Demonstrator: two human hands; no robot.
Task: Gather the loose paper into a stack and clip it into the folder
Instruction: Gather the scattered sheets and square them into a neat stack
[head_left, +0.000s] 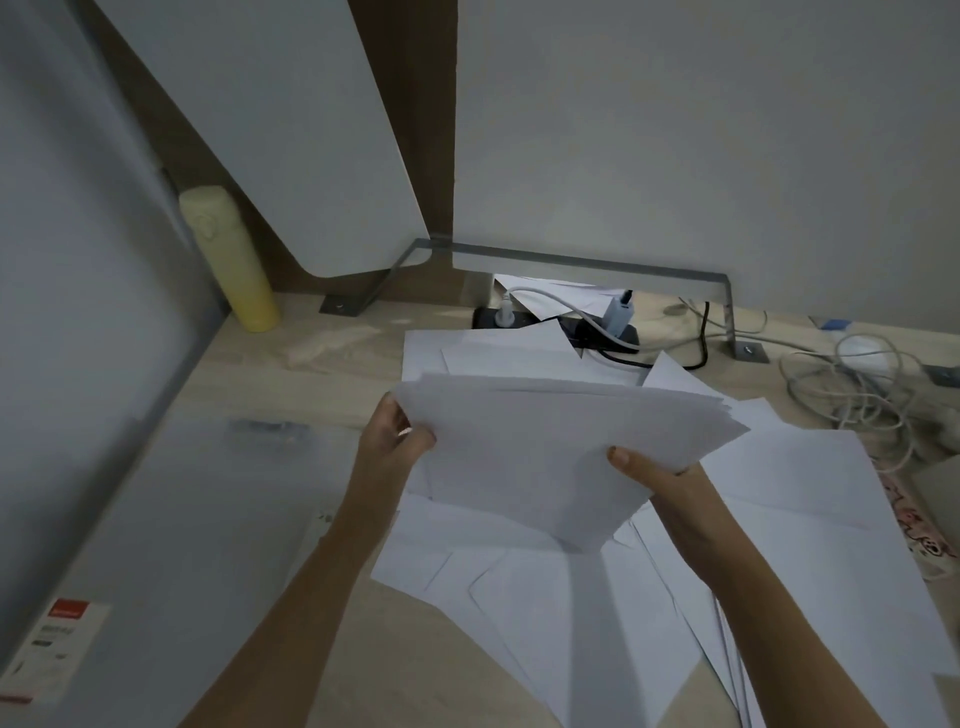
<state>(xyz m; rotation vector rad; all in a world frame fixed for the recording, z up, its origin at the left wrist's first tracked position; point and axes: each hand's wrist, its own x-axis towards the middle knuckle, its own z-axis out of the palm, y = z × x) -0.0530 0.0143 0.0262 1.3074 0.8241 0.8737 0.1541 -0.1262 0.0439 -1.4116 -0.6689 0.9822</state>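
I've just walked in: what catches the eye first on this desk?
A fanned stack of white paper, held up mid-desk by the left hand and right hand at its sides. Under and right of it, loose sheets sprawl across the desk. A pale yellow bottle stands at the back left, and tangled cables lie at the back right.

Pale wooden desk (332, 364), loose paper (805, 519), grey folder (208, 519), yellow bottle (234, 260), power strip (597, 332), tangled cables (857, 384)
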